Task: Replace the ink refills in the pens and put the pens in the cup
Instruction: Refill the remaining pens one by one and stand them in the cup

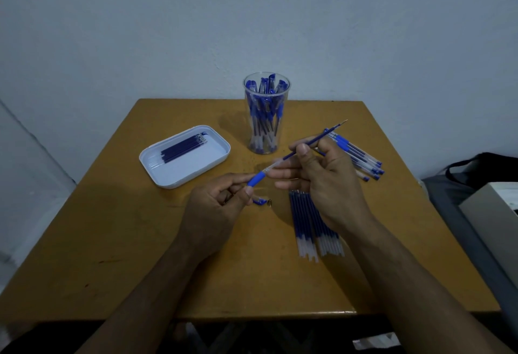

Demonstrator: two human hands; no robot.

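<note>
My left hand [221, 208] grips a pen barrel [256, 179] by its blue grip, over the middle of the table. My right hand [322, 180] pinches a blue ink refill [314, 140] that sticks partly out of the barrel, its tip pointing up and right. A blue pen cap [260, 201] and a small metal tip [270, 202] lie on the table just under my left hand. A clear cup [266, 112] at the back holds several blue pens. Several refills [311, 227] lie in a row below my right hand. Several pens [361, 160] are piled behind it.
A white tray [185, 174] with several dark refills [182, 147] sits at the left of the wooden table [140, 241]. A dark bag [482, 166] and a box [496, 213] stand off the table's right edge. A pale wall rises behind.
</note>
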